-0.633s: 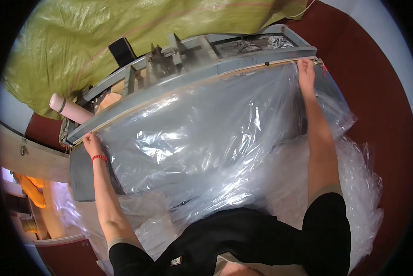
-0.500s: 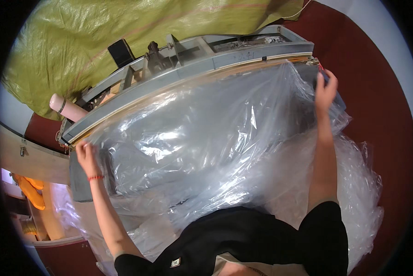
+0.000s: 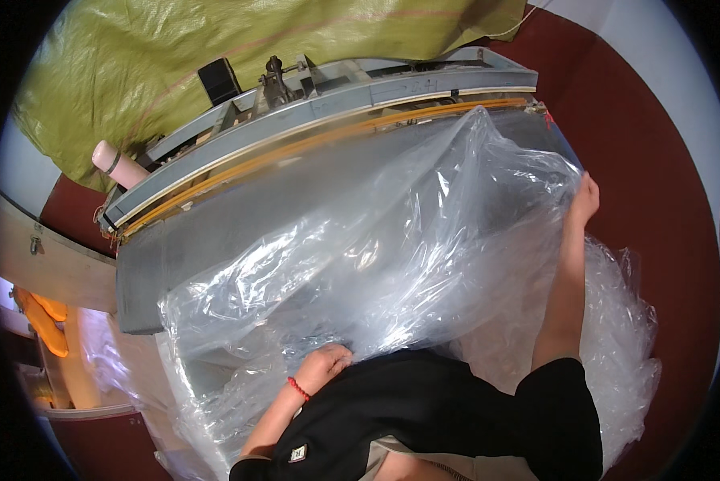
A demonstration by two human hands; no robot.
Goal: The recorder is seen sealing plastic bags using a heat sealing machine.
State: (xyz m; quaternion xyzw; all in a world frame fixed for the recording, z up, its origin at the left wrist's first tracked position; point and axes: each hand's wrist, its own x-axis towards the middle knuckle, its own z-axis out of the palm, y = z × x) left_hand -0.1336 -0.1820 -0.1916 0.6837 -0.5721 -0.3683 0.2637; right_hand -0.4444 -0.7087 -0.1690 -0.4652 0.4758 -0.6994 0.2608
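Note:
A large clear plastic sheet (image 3: 424, 248) drapes over a grey flat worktop (image 3: 159, 256) and hangs down in front of me. My right hand (image 3: 586, 199) is closed on the sheet's edge at the right end of the worktop, pulling it into taut folds. Close against my body, my left hand (image 3: 328, 365), with a red bead bracelet on the wrist, has its fingers curled at a gathered part of the same sheet. Beyond the worktop runs a long grey metal bar frame (image 3: 320, 108) with an orange strip (image 3: 296, 156) along its near side.
A pink cylinder (image 3: 119, 164) and a black box-shaped thing (image 3: 219, 80) are by the frame. Behind hangs a yellow-green woven sheet (image 3: 296, 32). More plastic lies bunched at the right, above the dark red floor (image 3: 657, 200). An orange object (image 3: 49, 321) shows at the left.
My left hand has come from the worktop's far left corner to my body. My right hand has moved nearer and closed on the edge. The sheet has slid toward me, baring the worktop's far side.

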